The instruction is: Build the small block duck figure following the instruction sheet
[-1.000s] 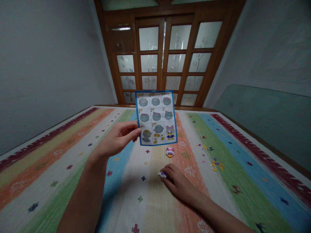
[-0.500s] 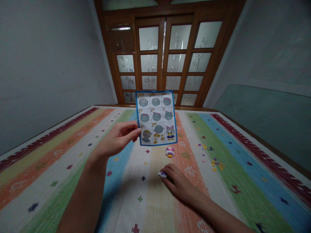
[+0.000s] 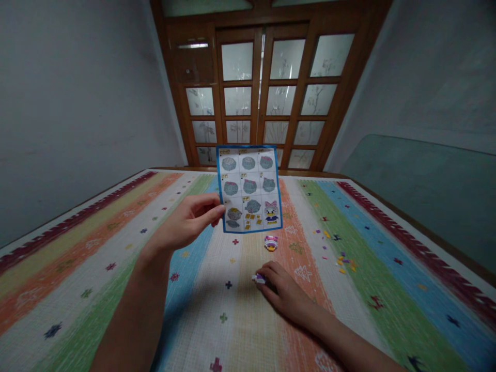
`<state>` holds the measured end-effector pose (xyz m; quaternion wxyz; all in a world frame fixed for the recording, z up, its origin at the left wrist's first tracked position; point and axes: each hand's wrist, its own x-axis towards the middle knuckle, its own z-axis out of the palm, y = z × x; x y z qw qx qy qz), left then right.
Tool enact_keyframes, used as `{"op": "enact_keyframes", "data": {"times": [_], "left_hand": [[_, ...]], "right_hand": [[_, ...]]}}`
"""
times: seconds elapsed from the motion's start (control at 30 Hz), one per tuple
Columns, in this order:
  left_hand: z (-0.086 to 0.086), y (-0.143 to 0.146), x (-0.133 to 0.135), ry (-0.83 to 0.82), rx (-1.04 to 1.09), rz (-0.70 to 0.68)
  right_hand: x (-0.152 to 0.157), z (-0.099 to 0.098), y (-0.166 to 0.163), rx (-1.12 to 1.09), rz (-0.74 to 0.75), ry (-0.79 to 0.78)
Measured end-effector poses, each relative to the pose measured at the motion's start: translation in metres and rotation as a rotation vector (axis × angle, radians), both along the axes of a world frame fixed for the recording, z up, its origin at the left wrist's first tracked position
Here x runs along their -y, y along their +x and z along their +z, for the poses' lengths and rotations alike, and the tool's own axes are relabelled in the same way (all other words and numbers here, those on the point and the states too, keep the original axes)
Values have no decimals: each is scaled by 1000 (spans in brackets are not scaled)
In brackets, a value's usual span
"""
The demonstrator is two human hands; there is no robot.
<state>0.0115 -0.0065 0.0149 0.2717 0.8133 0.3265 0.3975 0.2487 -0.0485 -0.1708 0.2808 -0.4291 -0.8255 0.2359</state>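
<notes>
My left hand [image 3: 189, 219] pinches the lower left edge of an instruction sheet [image 3: 251, 188], which it holds upright above the table. The sheet has a blue border and a grid of building steps, with a finished bird-like figure at its lower right. My right hand [image 3: 284, 289] rests on the tablecloth, its fingers closed on a small white and purple brick piece [image 3: 259, 278]. Just beyond that hand sits a small brick-built part [image 3: 270, 243] in pink, white and yellow. The fingertips partly hide the held piece.
Loose little bricks [image 3: 343, 261] in yellow, purple and other colours lie scattered to the right. A striped, patterned tablecloth [image 3: 209, 320] covers the table. Beyond it stand wooden doors with glass panes [image 3: 287, 59]. A pale green panel [image 3: 422, 186] is at the right edge.
</notes>
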Motion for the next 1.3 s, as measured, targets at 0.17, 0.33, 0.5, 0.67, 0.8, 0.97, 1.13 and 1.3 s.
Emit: {"op": "enact_keyframes", "data": {"times": [0.17, 0.33, 0.5, 0.67, 0.8, 0.97, 1.13, 1.3], "left_hand": [[1, 1, 0, 9, 4, -10], [1, 1, 0, 2, 1, 0], [0, 1, 0, -12, 10, 3], [1, 1, 0, -6, 3, 1], [2, 0, 0, -5, 2, -4], [0, 0, 0, 3, -3, -2], [1, 1, 1, -3, -11, 12], [1, 0, 1, -2, -16, 3]], "right_hand": [[0, -1, 0, 9, 4, 6], [0, -1, 0, 9, -2, 10], [0, -2, 0, -10, -2, 8], [0, 0, 0, -16, 4, 9], [-1, 0, 0, -13, 8, -7], [-1, -1, 1, -11, 12, 2], [0, -1, 0, -19, 9, 34], [0, 0, 0, 5, 3, 16]]}}
